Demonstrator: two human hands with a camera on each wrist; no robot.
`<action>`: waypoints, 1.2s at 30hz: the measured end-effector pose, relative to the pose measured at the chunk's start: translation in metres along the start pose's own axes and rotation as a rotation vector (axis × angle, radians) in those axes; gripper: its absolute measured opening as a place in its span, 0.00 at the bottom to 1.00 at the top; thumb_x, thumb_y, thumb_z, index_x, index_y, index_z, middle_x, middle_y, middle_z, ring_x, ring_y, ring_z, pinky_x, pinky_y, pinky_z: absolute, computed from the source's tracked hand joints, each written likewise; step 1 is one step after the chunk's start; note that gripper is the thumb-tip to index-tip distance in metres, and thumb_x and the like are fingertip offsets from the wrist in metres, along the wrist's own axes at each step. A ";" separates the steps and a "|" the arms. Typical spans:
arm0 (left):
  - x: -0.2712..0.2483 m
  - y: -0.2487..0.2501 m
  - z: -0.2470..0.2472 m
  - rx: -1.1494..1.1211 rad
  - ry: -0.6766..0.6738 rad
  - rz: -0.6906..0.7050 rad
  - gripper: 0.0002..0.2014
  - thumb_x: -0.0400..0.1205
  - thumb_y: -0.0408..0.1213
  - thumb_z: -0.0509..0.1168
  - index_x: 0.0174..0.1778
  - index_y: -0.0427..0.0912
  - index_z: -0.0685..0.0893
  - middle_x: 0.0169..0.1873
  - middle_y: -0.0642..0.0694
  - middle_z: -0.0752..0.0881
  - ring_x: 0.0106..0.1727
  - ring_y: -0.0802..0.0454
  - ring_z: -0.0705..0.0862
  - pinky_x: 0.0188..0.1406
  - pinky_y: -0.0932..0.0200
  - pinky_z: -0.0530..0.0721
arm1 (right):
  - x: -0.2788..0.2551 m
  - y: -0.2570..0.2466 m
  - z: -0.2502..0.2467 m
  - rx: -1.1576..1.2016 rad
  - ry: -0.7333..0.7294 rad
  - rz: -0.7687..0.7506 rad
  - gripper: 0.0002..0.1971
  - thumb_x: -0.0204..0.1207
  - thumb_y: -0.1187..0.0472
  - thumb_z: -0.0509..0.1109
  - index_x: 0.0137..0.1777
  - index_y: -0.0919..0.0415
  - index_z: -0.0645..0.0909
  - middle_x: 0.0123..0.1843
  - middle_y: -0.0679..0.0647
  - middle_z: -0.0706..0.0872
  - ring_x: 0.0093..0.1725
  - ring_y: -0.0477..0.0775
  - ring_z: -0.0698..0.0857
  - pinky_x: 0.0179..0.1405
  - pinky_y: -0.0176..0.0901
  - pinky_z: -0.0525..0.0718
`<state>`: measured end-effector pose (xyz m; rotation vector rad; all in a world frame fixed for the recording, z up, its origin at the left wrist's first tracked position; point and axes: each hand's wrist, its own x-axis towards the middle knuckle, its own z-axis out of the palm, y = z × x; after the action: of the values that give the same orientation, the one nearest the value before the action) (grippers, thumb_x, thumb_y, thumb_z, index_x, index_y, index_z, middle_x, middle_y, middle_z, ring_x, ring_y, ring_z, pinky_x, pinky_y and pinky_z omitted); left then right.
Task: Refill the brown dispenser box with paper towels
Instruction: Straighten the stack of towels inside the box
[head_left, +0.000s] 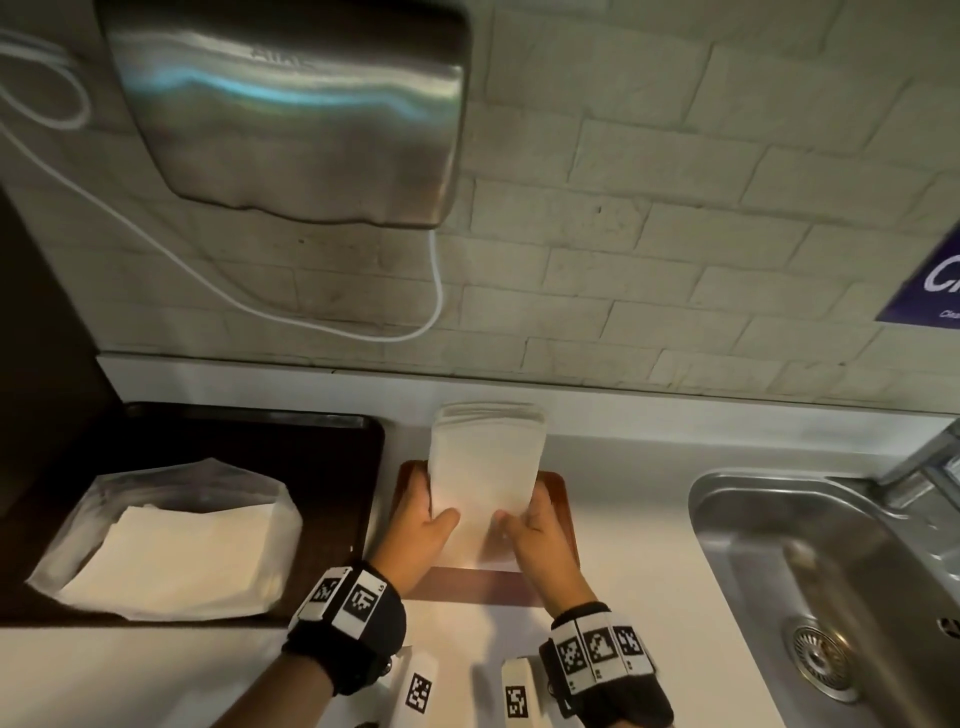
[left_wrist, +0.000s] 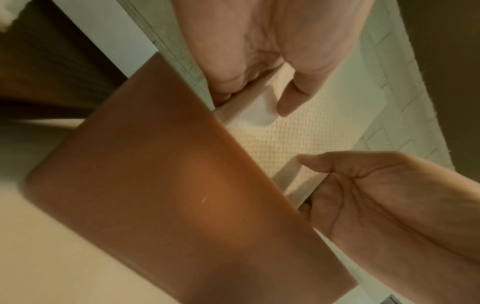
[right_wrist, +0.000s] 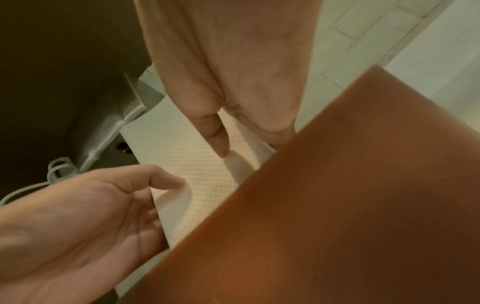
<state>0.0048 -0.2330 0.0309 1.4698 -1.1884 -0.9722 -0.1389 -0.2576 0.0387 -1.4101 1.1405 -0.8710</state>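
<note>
A thick stack of white paper towels stands upright with its lower end inside the brown dispenser box on the counter. My left hand grips the stack's left edge, thumb in front and fingers behind. On the right edge my right hand holds it the same way. In the left wrist view the left hand and right hand pinch the embossed towels just above the box wall. The right wrist view shows the right hand, the left hand, the towels and the box.
An open plastic pack of paper towels lies on a dark tray at the left. A steel sink with a faucet sits to the right. A metal hand dryer and its white cord hang on the tiled wall above.
</note>
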 end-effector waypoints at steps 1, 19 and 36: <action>0.000 -0.001 0.000 0.005 -0.009 -0.009 0.20 0.77 0.27 0.62 0.60 0.49 0.65 0.56 0.44 0.76 0.61 0.45 0.77 0.57 0.57 0.73 | -0.001 0.001 0.001 -0.013 -0.003 0.000 0.18 0.79 0.73 0.59 0.64 0.57 0.67 0.53 0.45 0.80 0.52 0.41 0.82 0.41 0.22 0.80; -0.008 0.037 0.004 -0.973 -0.069 -0.226 0.16 0.80 0.25 0.57 0.64 0.35 0.77 0.62 0.37 0.82 0.62 0.44 0.82 0.62 0.51 0.80 | -0.019 -0.043 -0.036 0.425 0.102 0.023 0.12 0.70 0.68 0.73 0.53 0.59 0.83 0.52 0.59 0.90 0.51 0.55 0.89 0.53 0.47 0.86; 0.004 0.048 -0.014 0.043 -0.144 0.224 0.44 0.68 0.29 0.76 0.72 0.59 0.58 0.62 0.62 0.72 0.64 0.68 0.72 0.57 0.79 0.72 | 0.012 -0.134 -0.039 -1.133 -0.298 -0.508 0.09 0.74 0.57 0.68 0.52 0.59 0.80 0.48 0.54 0.85 0.44 0.51 0.80 0.41 0.40 0.71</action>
<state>0.0095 -0.2364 0.0807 1.2832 -1.4528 -0.9143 -0.1492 -0.2846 0.1759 -2.7334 1.0754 -0.2526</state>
